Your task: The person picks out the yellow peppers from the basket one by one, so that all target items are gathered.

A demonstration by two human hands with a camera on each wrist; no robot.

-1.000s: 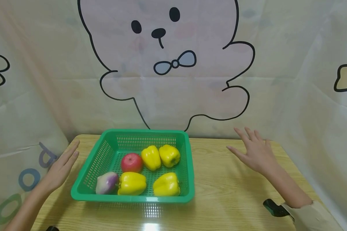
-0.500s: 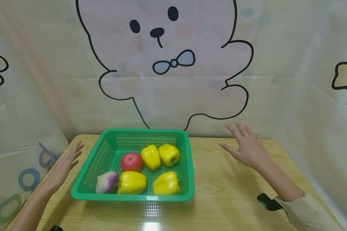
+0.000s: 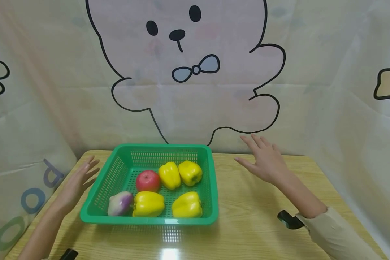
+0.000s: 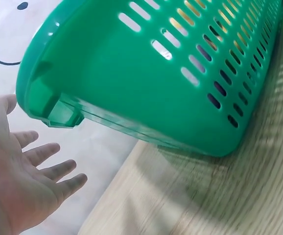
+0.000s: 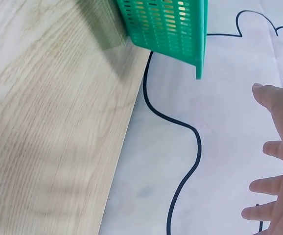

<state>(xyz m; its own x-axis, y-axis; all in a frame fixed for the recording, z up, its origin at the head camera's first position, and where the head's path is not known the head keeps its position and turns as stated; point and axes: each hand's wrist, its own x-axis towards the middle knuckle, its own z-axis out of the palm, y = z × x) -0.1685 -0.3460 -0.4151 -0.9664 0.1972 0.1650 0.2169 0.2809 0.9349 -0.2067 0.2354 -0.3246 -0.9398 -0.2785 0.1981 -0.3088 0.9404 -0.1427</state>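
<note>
A green plastic basket (image 3: 149,220) with slotted walls stands on the wooden table. Inside lie several yellow bell peppers (image 3: 148,204), a red apple (image 3: 148,181) and a white-and-purple turnip (image 3: 120,203). My left hand (image 3: 76,186) hovers beside the basket's left wall, fingers extended and holding nothing; in the left wrist view its fingertips come close to the rim. Off to the right, above the table, my right hand (image 3: 265,161) has its fingers spread, thumb toward the basket, and nothing in it. A gap separates it from the basket's right wall.
The wooden table (image 3: 247,231) reaches back to a pale cloth backdrop (image 3: 195,97) printed with a cartoon bear. Cloth also hangs along the left and right sides. A black strap piece (image 3: 290,219) sits at my right wrist.
My right hand has moved left toward the basket. The left hand has shifted slightly right, closer to the basket's left rim. The basket and its contents have stayed in place.
</note>
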